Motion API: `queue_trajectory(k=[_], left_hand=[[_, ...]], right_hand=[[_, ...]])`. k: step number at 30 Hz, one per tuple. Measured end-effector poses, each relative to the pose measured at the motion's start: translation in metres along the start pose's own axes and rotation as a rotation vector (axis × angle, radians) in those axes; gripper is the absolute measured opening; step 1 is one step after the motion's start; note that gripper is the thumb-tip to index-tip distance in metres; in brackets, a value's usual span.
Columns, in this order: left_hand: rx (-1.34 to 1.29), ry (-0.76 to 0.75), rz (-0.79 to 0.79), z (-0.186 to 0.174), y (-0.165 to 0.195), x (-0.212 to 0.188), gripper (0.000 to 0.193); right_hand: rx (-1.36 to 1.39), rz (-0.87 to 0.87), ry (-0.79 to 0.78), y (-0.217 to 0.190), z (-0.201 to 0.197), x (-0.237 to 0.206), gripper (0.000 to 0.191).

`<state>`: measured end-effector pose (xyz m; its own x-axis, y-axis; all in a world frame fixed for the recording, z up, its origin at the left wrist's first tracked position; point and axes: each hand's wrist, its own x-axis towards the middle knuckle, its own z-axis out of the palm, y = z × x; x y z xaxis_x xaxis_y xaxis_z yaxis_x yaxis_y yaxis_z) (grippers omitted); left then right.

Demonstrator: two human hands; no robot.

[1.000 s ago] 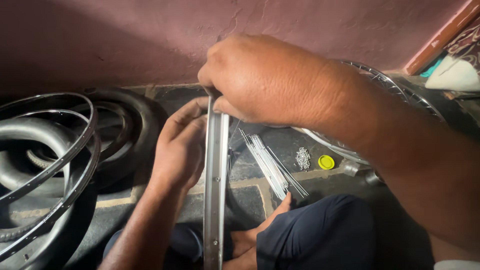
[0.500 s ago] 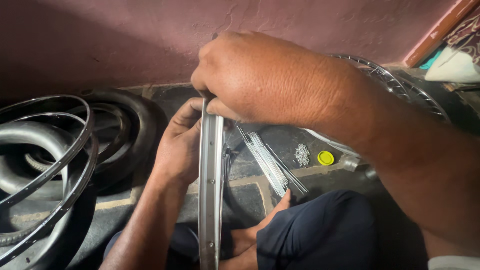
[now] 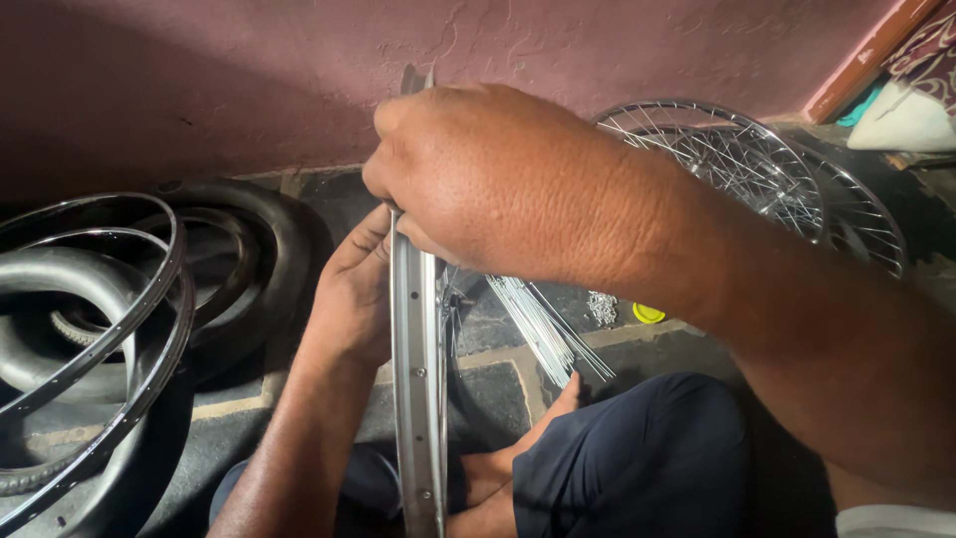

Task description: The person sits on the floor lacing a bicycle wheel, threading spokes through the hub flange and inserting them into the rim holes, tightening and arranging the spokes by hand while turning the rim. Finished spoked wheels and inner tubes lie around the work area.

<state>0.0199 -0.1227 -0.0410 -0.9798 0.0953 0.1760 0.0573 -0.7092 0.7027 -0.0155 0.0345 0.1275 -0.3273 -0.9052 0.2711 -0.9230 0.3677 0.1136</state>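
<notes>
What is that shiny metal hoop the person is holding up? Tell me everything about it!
The metal wheel rim is a thin, silvery hoop seen edge-on, standing upright in front of the seated person. Its channelled face shows a row of small holes. The right hand grips its top edge from above, and the left hand presses against its left side. Its bottom runs out of view between the person's legs. Loose spokes lie on the floor just beyond it.

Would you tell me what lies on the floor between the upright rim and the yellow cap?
In the head view, a bundle of loose spokes lies between the rim and the yellow cap.
</notes>
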Motion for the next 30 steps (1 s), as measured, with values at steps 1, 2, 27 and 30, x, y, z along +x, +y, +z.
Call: queue_trajectory(k=[1, 2, 27, 30], left_hand=[[-0.016, -0.029, 0.009, 0.0, -0.001, 0.0, 0.03], [-0.033, -0.059, 0.018, -0.001, -0.001, 0.0, 0.03], [0.159, 0.172, 0.013, 0.022, 0.007, -0.004, 0.034], [0.162, 0.224, 0.051, 0.023, 0.007, -0.006, 0.032]], right_hand=[[-0.004, -0.022, 0.022, 0.0, 0.0, -0.001, 0.02], [-0.008, -0.043, 0.044, -0.001, 0.001, -0.001, 0.021], [0.152, 0.093, 0.172, 0.002, 0.02, -0.012, 0.016], [0.232, -0.008, 0.358, 0.008, 0.035, -0.022, 0.019]])
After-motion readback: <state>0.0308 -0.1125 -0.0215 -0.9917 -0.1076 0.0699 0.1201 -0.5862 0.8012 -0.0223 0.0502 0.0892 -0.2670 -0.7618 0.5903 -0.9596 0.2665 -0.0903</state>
